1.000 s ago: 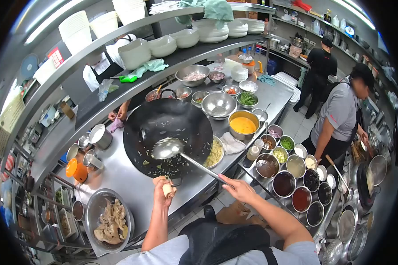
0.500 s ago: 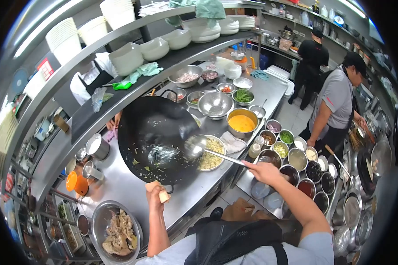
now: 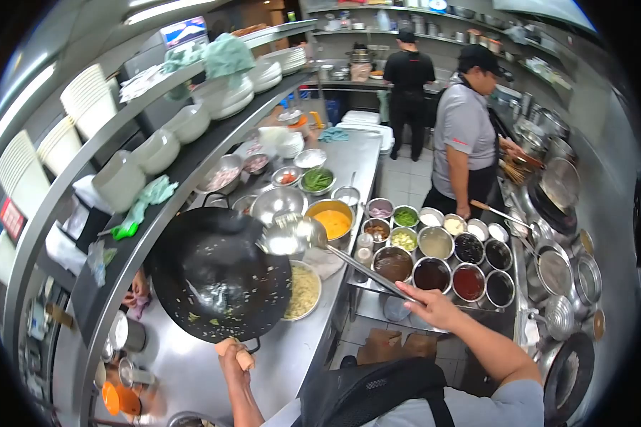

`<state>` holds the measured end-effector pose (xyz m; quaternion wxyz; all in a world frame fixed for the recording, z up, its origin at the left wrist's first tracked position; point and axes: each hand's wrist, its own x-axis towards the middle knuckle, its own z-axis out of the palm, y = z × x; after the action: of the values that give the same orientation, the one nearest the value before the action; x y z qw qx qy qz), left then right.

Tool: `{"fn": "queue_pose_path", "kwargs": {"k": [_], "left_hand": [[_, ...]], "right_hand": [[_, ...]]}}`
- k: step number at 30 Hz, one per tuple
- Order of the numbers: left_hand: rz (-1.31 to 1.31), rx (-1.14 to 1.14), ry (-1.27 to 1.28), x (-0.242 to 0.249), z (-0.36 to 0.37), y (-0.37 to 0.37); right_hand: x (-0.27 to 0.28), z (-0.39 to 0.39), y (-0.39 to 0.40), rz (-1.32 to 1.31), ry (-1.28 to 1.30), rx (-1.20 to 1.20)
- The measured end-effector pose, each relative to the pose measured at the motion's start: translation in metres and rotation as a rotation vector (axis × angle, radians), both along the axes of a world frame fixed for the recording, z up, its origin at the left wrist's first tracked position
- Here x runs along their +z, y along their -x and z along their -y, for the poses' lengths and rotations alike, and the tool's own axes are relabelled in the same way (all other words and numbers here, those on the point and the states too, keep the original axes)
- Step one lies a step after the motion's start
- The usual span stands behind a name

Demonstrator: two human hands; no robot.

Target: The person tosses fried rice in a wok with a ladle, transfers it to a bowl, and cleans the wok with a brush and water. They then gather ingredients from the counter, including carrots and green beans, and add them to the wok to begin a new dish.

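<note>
Your left hand (image 3: 233, 357) grips the handle of the black wok (image 3: 217, 274), tilted over the tabletop (image 3: 292, 356) at near left. Your right hand (image 3: 427, 304) holds the ladle (image 3: 292, 238), its bowl above the wok's far right rim, beside the bowl of yellow sauce (image 3: 331, 220).

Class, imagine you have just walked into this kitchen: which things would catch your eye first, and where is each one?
The big black wok dominates the left of centre, tilted above the steel counter, the left hand gripping its wooden handle. Beside its rim the right hand holds a long ladle over the bowls. To the right, a cluster of sauce and seasoning pots stands out in red, dark brown and green.
</note>
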<state>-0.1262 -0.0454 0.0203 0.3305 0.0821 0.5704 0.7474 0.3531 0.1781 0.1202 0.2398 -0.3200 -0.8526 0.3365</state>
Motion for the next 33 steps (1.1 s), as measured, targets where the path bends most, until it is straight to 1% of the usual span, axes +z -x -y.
{"fn": "queue_pose_path", "kwargs": {"k": [1, 2, 3, 5, 6, 7, 8, 9, 10, 11, 12, 13, 14, 15, 17, 18, 19, 20, 21, 22, 23, 24, 25, 27, 28, 29, 31, 33], "left_hand": [[0.08, -0.075, -0.014, 0.002, -0.008, -0.013], [0.187, -0.138, -0.006, -0.001, -0.019, -0.027], [0.23, -0.231, -0.028, -0.003, -0.028, -0.044], [0.41, -0.417, -0.135, 0.0, -0.054, -0.09], [0.474, -0.557, -0.142, 0.006, -0.066, -0.113], [0.536, -0.691, -0.15, 0.012, -0.075, -0.135], [0.507, -0.779, -0.119, 0.008, -0.084, -0.159], [0.477, -0.869, -0.085, 0.005, -0.093, -0.185], [0.482, -0.936, -0.073, 0.009, -0.1, -0.213], [0.424, -0.972, -0.011, 0.011, -0.107, -0.239], [0.383, -1.096, 0.02, 0.016, -0.113, -0.257], [0.34, -1.245, 0.055, 0.017, -0.119, -0.278], [0.347, -1.236, -0.02, 0.0, -0.123, -0.313], [0.373, -1.228, 0.015, 0.004, -0.124, -0.347], [0.308, -1.46, 0.018, -0.007, -0.142, -0.405], [0.321, -1.534, 0.047, -0.007, -0.145, -0.441], [0.327, -1.592, 0.078, -0.004, -0.142, -0.479], [0.367, -1.688, 0.085, -0.009, -0.142, -0.511], [0.373, -1.721, 0.151, -0.014, -0.138, -0.546], [0.385, -1.793, 0.193, -0.02, -0.133, -0.584], [0.395, -1.859, 0.228, -0.025, -0.13, -0.62], [0.441, -1.913, 0.267, -0.032, -0.124, -0.654], [0.511, -1.99, 0.253, -0.036, -0.116, -0.688], [0.609, -2.087, 0.298, -0.043, -0.098, -0.761], [0.647, -2.127, 0.315, -0.044, -0.087, -0.796], [0.681, -2.169, 0.339, -0.044, -0.074, -0.829], [0.689, -2.223, 0.38, -0.054, -0.051, -0.896], [0.707, -2.273, 0.433, -0.072, -0.031, -0.959]], "right_hand": [[0.001, 0.015, -0.002, -0.048, 0.047, -0.041], [-0.004, 0.032, -0.003, -0.074, 0.019, -0.094], [-0.006, 0.049, -0.009, 0.042, 0.239, -0.168], [-0.07, 0.077, -0.03, -0.14, 0.047, -0.231], [-0.08, 0.098, -0.05, -0.137, 0.039, -0.247], [-0.087, 0.117, -0.072, -0.127, 0.177, -0.305], [-0.094, 0.137, -0.094, -0.116, 0.312, -0.359], [-0.106, 0.164, -0.116, -0.176, 0.225, -0.421], [-0.119, 0.191, -0.135, -0.212, 0.284, -0.506], [-0.128, 0.22, -0.154, -0.249, 0.344, -0.607], [-0.141, 0.242, -0.168, -0.302, 0.418, -0.715], [-0.143, 0.261, -0.181, -0.309, 0.411, -0.798], [-0.137, 0.28, -0.193, -0.319, 0.382, -0.866], [-0.13, 0.299, -0.207, -0.331, 0.351, -0.952], [-0.109, 0.328, -0.24, -0.311, 0.224, -1.074], [-0.09, 0.339, -0.254, -0.399, 0.24, -1.137], [-0.065, 0.357, -0.273, -0.492, 0.252, -1.182], [-0.042, 0.378, -0.286, -0.496, 0.172, -1.277], [-0.022, 0.4, -0.296, -0.49, 0.096, -1.355], [-0.007, 0.425, -0.308, -0.503, 0.14, -1.45], [-0.017, 0.453, -0.316, -0.301, 0.109, -1.633], [-0.048, 0.486, -0.322, -0.239, 0.15, -1.784], [-0.085, 0.517, -0.32, -0.17, 0.193, -1.927], [-0.133, 0.557, -0.303, -0.286, -0.003, -2.199], [-0.144, 0.568, -0.298, -0.351, 0.018, -2.277], [-0.151, 0.578, -0.294, -0.424, 0.042, -2.356], [-0.157, 0.585, -0.291, -0.466, -0.02, -2.435], [-0.124, 0.574, -0.293, -0.422, -0.011, -2.495]]}}
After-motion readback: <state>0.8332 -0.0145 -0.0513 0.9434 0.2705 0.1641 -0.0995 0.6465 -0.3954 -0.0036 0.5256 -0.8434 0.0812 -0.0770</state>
